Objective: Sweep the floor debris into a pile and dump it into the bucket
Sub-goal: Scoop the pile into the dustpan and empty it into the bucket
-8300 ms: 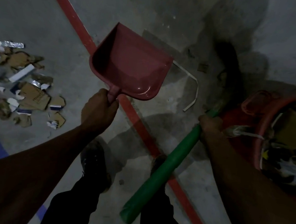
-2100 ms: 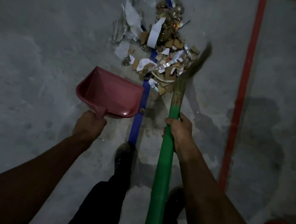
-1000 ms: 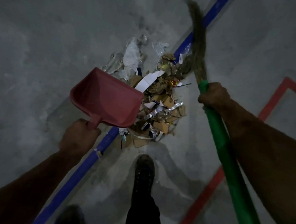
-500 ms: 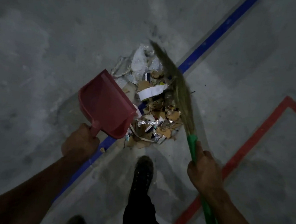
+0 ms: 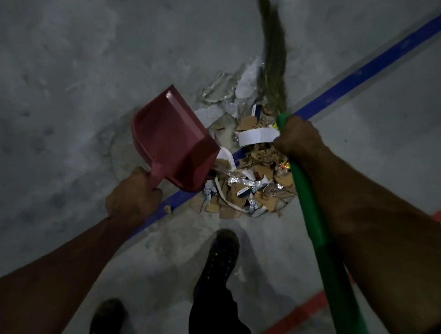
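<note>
A pile of debris (image 5: 250, 179), cardboard scraps, foil and white paper, lies on the grey concrete floor across a blue line. My left hand (image 5: 134, 194) grips the handle of a red dustpan (image 5: 171, 140), held tilted just left of the pile. My right hand (image 5: 298, 141) grips the green handle of a broom (image 5: 312, 220) near its top. The broom's brown bristles (image 5: 272, 58) reach out beyond the far side of the pile. The bucket is out of view.
A blue floor line (image 5: 364, 72) runs diagonally from lower left to upper right. A red floor line (image 5: 292, 318) crosses at lower right. My dark shoes (image 5: 221, 258) stand just behind the pile.
The broom has swung from over the pile out to its far side, and my right hand has moved up and forward. The dustpan has stayed left of the pile.
</note>
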Demonstrator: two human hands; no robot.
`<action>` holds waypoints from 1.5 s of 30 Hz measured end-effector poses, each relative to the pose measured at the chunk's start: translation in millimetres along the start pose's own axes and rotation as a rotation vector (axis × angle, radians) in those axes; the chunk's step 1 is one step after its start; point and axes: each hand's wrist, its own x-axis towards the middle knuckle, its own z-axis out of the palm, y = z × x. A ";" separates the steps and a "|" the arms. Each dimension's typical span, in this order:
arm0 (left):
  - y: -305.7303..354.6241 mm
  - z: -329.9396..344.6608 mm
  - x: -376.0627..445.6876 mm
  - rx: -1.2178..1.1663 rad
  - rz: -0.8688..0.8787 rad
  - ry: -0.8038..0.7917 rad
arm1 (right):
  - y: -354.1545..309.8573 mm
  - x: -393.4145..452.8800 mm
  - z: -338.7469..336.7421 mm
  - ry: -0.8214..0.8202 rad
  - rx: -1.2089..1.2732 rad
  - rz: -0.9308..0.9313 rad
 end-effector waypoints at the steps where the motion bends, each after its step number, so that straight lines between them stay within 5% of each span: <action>1: -0.1 -1.4 1.6 -0.008 -0.004 -0.003 | 0.6 -6.9 10.5 -0.012 -0.004 -0.010; 10: -12.7 -38.0 8.4 -0.002 0.058 -0.007 | 32.3 -136.7 56.6 -0.185 0.170 0.091; 14: -34.2 -60.2 24.0 -0.004 0.092 -0.006 | 24.1 -175.3 54.3 -0.110 0.457 0.253; 19: -74.1 -90.9 60.5 0.034 0.174 -0.033 | -32.6 -202.9 49.1 -0.022 1.112 0.433; 25: -124.5 -139.9 117.7 0.152 0.270 -0.115 | -157.7 -196.0 70.4 -0.093 1.394 0.503; 34: -165.5 -172.5 171.6 0.290 0.313 -0.137 | -309.9 -162.2 159.1 -0.170 1.340 0.511; 45: -163.5 -154.1 157.5 0.338 0.387 -0.173 | -220.6 -215.7 204.5 0.063 1.309 0.800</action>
